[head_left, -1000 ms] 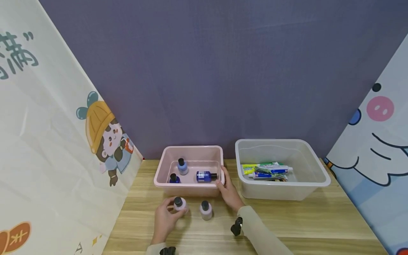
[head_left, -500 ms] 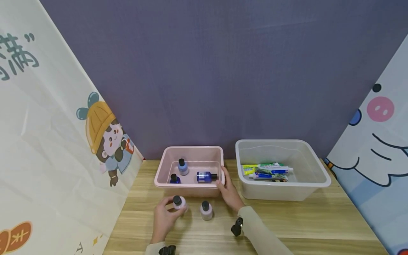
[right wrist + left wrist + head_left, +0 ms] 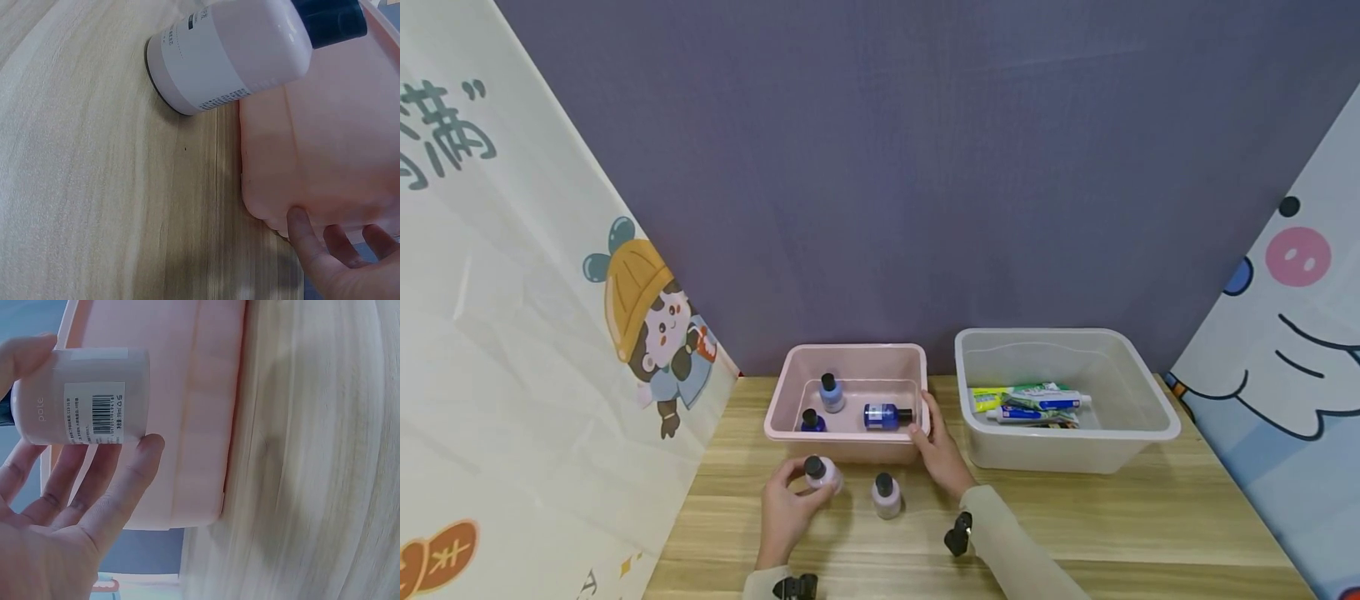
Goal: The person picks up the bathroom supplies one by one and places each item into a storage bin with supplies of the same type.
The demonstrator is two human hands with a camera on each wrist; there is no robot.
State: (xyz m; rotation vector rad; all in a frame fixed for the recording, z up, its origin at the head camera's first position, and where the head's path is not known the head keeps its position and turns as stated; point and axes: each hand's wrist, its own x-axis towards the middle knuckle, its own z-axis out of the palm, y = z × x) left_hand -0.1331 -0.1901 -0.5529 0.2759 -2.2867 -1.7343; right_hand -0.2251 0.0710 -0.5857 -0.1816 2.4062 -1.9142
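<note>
I have the bottle bin (image 3: 859, 452) on the table (image 3: 1112, 533), the partition (image 3: 895, 167) behind it. Inside it I count a rear bottle (image 3: 832, 397), a front-left bottle (image 3: 813, 424) and, front right, a lying bottle (image 3: 881, 417). Right of it, just apart, sits the tube bin (image 3: 1045, 451), tubes (image 3: 1037, 404) within. Before it (my near side) I see a standing bottle (image 3: 887, 500) and, farther left, the held bottle (image 3: 825, 475) in the left hand (image 3: 785, 512).

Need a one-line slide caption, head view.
Left hand holds a tilted pink bottle in front of the pink bin; right hand holds the bin's near right corner.
</note>
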